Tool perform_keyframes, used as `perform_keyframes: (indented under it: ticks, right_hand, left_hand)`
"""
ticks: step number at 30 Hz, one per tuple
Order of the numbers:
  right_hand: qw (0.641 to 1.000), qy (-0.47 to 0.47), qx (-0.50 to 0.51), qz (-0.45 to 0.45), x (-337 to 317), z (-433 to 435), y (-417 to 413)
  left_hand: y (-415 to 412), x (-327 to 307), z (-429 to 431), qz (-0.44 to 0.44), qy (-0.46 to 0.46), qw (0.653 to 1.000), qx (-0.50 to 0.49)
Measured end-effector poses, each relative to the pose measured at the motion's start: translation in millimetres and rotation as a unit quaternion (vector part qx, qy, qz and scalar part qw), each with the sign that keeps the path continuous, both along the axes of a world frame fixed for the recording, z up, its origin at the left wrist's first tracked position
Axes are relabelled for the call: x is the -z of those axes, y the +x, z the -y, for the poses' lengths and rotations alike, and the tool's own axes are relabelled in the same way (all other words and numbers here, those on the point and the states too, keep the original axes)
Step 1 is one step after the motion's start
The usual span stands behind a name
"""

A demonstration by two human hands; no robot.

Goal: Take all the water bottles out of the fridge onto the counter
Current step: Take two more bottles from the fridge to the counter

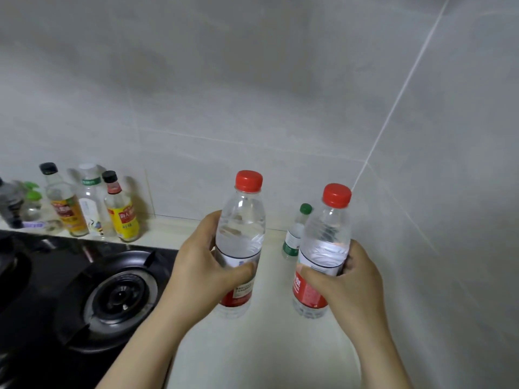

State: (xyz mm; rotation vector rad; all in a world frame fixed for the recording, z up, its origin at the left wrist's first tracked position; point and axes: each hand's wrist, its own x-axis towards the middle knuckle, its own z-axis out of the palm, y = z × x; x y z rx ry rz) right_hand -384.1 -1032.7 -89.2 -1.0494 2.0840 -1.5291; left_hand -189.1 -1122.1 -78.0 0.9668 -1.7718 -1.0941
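Your left grip is wrapped around a water bottle with a red cap. The fingers curl round the back of it and the thumb presses on the front, right at the top of the red label. Your right grip holds a second red-cap water bottle the same way, with the thumb across the front and the fingers round the far side.

Both bottles stand straight up, side by side but apart, over the pale counter. Their bottoms are very low, close to the counter. You cannot tell if they touch it. Each one is about half full of clear water.

Behind the right bottle, close to the wall, a small bottle with a green cap stands on the counter. It is partly hidden.

To your left is a black gas stove. Behind the stove, along the wall, stand three sauce bottles: one with an orange label, a clear one with a white cap and one with a yellow label. The things further left are too blurry to name.
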Motion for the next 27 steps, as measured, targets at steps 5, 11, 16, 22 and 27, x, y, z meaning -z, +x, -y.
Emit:
perform_keyframes:
  ticks: [5, 11, 16, 22, 27]
  right_hand:
    - [1.0, 0.021, -0.002, 0.004, 18.7, 23.1, 3.1]
    - [0.998, 0.068, 0.0, 0.006, 48.8, 54.3, 3.4]
    - [0.994, 0.111, 0.008, 0.01, 73.5, 77.6, 0.5]
    - [0.989, 0.146, -0.019, -0.027, 94.8, 105.8, -10.7]
    - [0.984, 0.177, -0.008, -0.025, 130.7, 133.3, -23.2]
  left_hand:
    - [3.5, 22.5, 30.8, 0.02, 0.021, 1.0, -0.006]
    - [5.9, 48.8, 66.1, 0.036, 0.05, 0.998, -0.005]
    - [4.6, 72.3, 90.5, 0.045, 0.079, 0.996, -0.002]
    - [1.8, 98.2, 108.7, 0.053, 0.109, 0.993, 0.0]
    - [-0.4, 120.3, 119.5, 0.065, 0.123, 0.99, -0.006]
